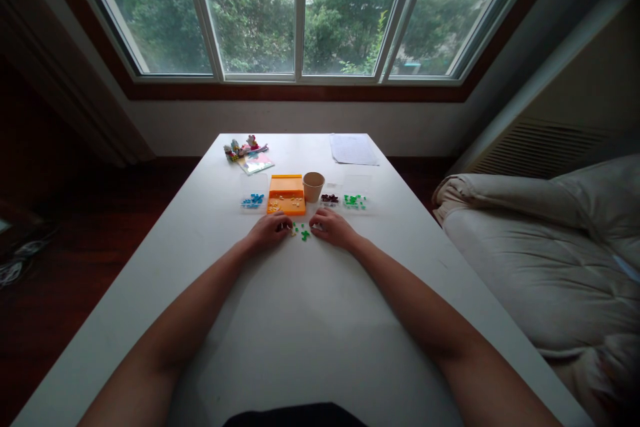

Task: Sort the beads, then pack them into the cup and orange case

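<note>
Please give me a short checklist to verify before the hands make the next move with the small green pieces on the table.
1. Green pieces lie loose between the two hands: ok.
2. Left hand rests on the table beside the pieces: ok.
3. Right hand rests on the other side: ok.
4. Whether either hand pinches a piece: cannot tell, too small.
5. Orange tray is open just behind the hands: ok.
6. Paper cup stands upright, apart from both hands: ok.

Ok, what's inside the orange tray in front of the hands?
Small pale pieces lie scattered in the front part of the orange tray; they are too small to identify. Its raised back half hides whatever sits beneath it.
</note>
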